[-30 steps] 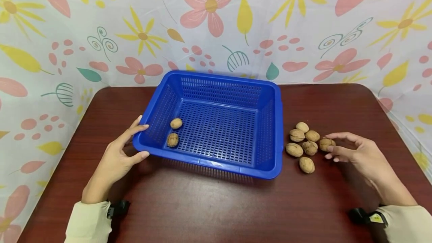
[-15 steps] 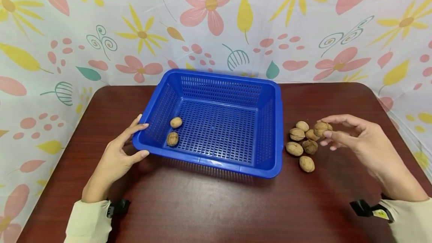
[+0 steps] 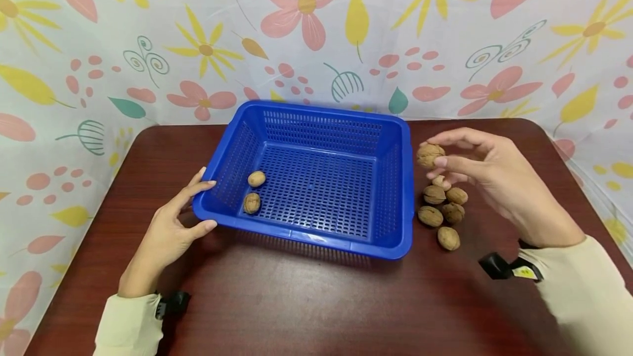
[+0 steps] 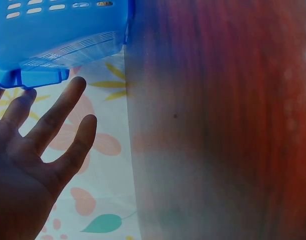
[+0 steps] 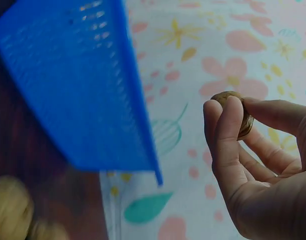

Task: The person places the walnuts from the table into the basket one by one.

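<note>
Walnut (image 3: 430, 155) pinched between thumb and fingertips, my right hand (image 3: 494, 172) is raised at the right side of the blue plastic basket (image 3: 406, 207). In the right wrist view the same walnut shows between the fingertips, apart from the basket's wall (image 5: 88, 100). My left hand (image 3: 165, 229) touches the rim at the basket's near left corner, its thumb and fingers spread and fairly straight. Two walnuts, one lighter (image 3: 256, 178) and one browner (image 3: 251, 202), lie inside on the left of the perforated floor. Several walnuts (image 3: 434, 195) lie grouped on the table below the right hand.
The dark red-brown wooden table (image 3: 296, 312) has rounded back corners. Behind and beside it hangs a white cloth (image 3: 306, 65) printed with flowers and leaves. A black wrist camera (image 3: 497, 266) is strapped at the right cuff, another (image 3: 175, 305) at the left.
My right hand has picked a walnut from the right of the group, lifted it and carried it left and away toward the basket's right rim. The left hand has stayed at the corner.
</note>
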### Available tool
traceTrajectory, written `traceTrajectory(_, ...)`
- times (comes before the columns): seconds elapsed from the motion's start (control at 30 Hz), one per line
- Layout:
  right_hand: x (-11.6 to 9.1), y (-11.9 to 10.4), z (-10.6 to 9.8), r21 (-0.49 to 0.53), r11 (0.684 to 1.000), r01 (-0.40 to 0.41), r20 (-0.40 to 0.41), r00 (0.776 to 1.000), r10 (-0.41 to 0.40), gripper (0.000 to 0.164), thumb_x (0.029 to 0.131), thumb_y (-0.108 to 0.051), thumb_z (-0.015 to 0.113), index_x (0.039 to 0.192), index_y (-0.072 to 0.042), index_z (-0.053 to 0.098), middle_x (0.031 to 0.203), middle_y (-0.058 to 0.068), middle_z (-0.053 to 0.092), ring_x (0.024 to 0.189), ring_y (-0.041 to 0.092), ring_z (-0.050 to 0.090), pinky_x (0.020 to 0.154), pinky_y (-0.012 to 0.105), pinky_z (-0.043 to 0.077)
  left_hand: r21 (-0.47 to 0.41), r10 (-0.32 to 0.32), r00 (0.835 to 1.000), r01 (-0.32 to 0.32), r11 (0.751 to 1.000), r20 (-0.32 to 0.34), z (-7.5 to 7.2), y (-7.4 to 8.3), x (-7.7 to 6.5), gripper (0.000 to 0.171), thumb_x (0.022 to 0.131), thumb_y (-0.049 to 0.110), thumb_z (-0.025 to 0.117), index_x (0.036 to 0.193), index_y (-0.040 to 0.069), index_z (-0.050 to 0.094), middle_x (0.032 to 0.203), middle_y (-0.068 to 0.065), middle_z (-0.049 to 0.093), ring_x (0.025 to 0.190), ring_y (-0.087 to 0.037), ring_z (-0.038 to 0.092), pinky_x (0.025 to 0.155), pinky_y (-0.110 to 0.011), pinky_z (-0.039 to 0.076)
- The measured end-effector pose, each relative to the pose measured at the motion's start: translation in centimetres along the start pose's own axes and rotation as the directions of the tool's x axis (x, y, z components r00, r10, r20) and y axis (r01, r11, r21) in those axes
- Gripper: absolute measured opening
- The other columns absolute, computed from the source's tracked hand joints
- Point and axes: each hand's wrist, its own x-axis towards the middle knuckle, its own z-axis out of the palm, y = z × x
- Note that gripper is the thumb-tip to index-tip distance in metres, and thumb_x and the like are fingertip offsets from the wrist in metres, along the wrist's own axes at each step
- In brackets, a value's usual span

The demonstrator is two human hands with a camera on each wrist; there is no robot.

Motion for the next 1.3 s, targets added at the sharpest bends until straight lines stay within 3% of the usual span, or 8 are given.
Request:
traceTrajectory(0.27, 4.7, -2.7, 5.1, 0.008, 1.000, 0.014, 0.104, 0.994, -0.015, 0.029, 0.096, -0.005, 0.074, 0.124, -0.002, 0.069, 0.110, 0.010, 0.077, 0.085, 0.022, 0.076, 0.065, 0.033, 0.062, 0.017, -0.006, 1.000, 0.006, 1.000, 0.006, -0.2, 0.2, 0.0, 0.068, 0.091, 0.009, 0.081, 0.152, 0.023, 0.055, 0.173, 0.005, 0.031, 0.120, 0.015, 0.048, 0.093, -0.004, 0.044)
traceTrajectory(0.47, 9.0, -2.9, 10.2, -0.025, 1.000, 0.000, 0.161, 0.987, 0.004, 0.026, 0.096, -0.006, 0.073, 0.122, -0.004, 0.070, 0.108, 0.009, 0.077, 0.084, 0.025, 0.076, 0.065, 0.034, 0.062, 0.018, 0.006, 1.000, -0.006, 1.000, 0.005, -0.1, -0.1, 0.1, 0.068, 0.091, 0.008, 0.082, 0.152, 0.021, 0.055, 0.173, 0.005, 0.031, 0.121, 0.017, 0.048, 0.096, -0.003, 0.042)
traceTrajectory(0.7, 13.6, -1.8, 15.4, -0.018, 0.993, -0.114, 0.228, 0.967, 0.115, 0.026, 0.102, -0.005, 0.064, 0.129, -0.005, 0.067, 0.119, 0.012, 0.072, 0.086, 0.022, 0.075, 0.069, 0.033, 0.062, 0.024, 0.002, 1.000, -0.002, 1.000, -0.001, -0.2, 0.0, 0.0, 0.068, 0.091, 0.008, 0.082, 0.152, 0.021, 0.055, 0.173, 0.004, 0.032, 0.117, 0.016, 0.050, 0.093, -0.003, 0.044)
traceTrajectory(0.87, 16.2, -0.2, 18.2, -0.031, 0.986, -0.162, 0.259, 0.952, 0.164, 0.030, 0.102, -0.006, 0.065, 0.132, -0.004, 0.066, 0.122, 0.012, 0.069, 0.086, 0.021, 0.074, 0.072, 0.033, 0.062, 0.024, -0.003, 1.000, 0.003, 1.000, 0.002, -0.1, 0.0, -0.1, 0.067, 0.091, 0.009, 0.081, 0.151, 0.020, 0.056, 0.173, 0.002, 0.032, 0.117, 0.015, 0.050, 0.093, -0.003, 0.044)
traceTrajectory(0.97, 17.2, 0.8, 19.5, -0.064, 0.984, -0.165, 0.277, 0.945, 0.176, 0.033, 0.101, -0.005, 0.066, 0.134, -0.002, 0.065, 0.126, 0.012, 0.068, 0.091, 0.027, 0.074, 0.085, 0.045, 0.062, 0.023, 0.001, 1.000, -0.001, 1.000, 0.003, -0.1, 0.1, -0.1, 0.067, 0.091, 0.009, 0.081, 0.151, 0.020, 0.056, 0.172, 0.002, 0.032, 0.117, 0.015, 0.050, 0.093, -0.003, 0.044)
traceTrajectory(1.1, 18.4, 2.1, 20.9, -0.091, 0.975, -0.205, 0.280, 0.934, 0.222, 0.036, 0.101, -0.003, 0.066, 0.137, 0.000, 0.062, 0.127, 0.013, 0.067, 0.098, 0.035, 0.073, 0.103, 0.060, 0.053, 0.019, 0.003, 1.000, -0.003, 1.000, 0.002, -0.1, 0.0, 0.0, 0.067, 0.091, 0.008, 0.082, 0.151, 0.020, 0.056, 0.172, 0.002, 0.032, 0.118, 0.015, 0.050, 0.093, -0.003, 0.044)
traceTrajectory(1.3, 19.4, 3.8, 22.1, -0.121, 0.961, -0.249, 0.270, 0.923, 0.273, 0.036, 0.099, 0.000, 0.067, 0.135, 0.001, 0.063, 0.120, 0.014, 0.068, 0.086, 0.027, 0.071, 0.101, 0.056, 0.055, 0.021, 0.001, 1.000, -0.001, 1.000, 0.002, -0.2, 0.0, 0.0, 0.068, 0.090, 0.008, 0.082, 0.152, 0.022, 0.055, 0.172, 0.004, 0.032, 0.117, 0.014, 0.051, 0.093, -0.004, 0.044)
